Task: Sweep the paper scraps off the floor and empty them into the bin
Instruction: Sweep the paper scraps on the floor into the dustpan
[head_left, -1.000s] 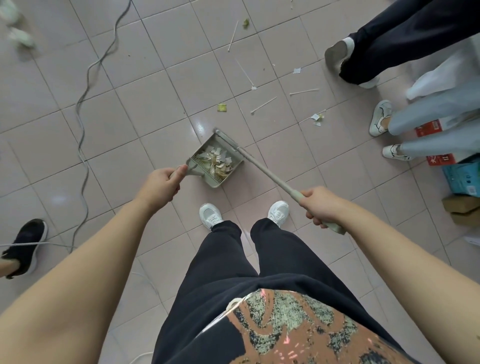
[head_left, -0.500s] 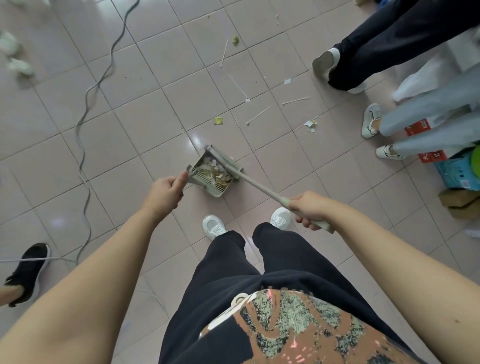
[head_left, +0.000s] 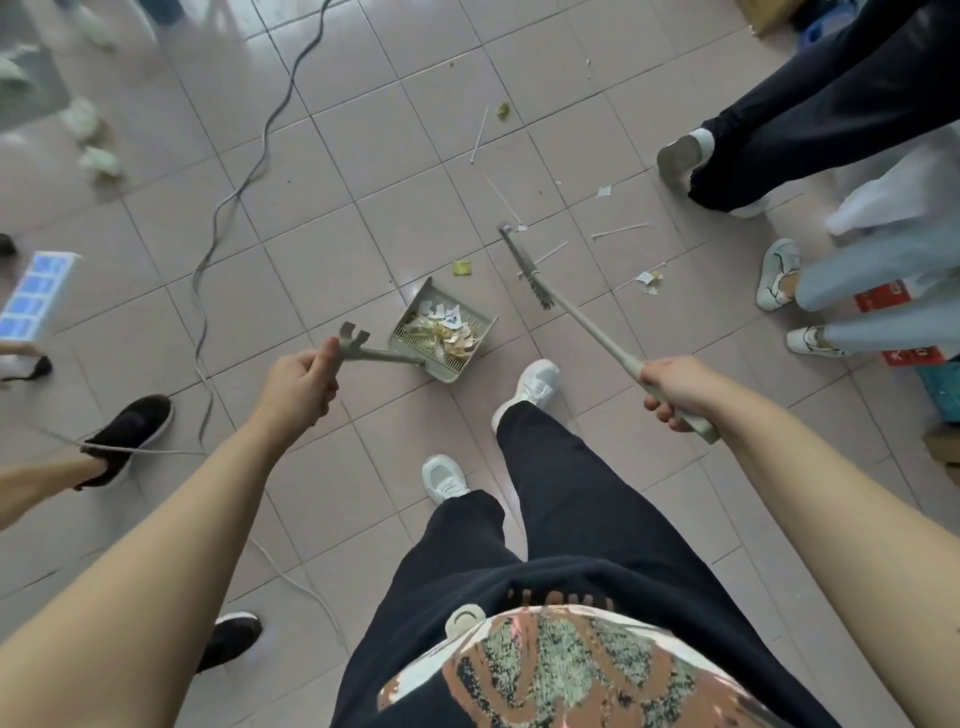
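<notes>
Swung clear of the dustpan (head_left: 441, 332), the broom (head_left: 530, 270) now hangs apart in the right hand (head_left: 675, 387), left hand (head_left: 301, 387) fingers clenched on the pan's handle, paper scraps (head_left: 444, 327) aboard, seemingly ready for a bin not in sight.

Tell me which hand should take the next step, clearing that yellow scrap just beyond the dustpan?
Right. The right hand holds the broom, whose head sits beside the yellow scrap. The left hand only holds the loaded dustpan.
</notes>
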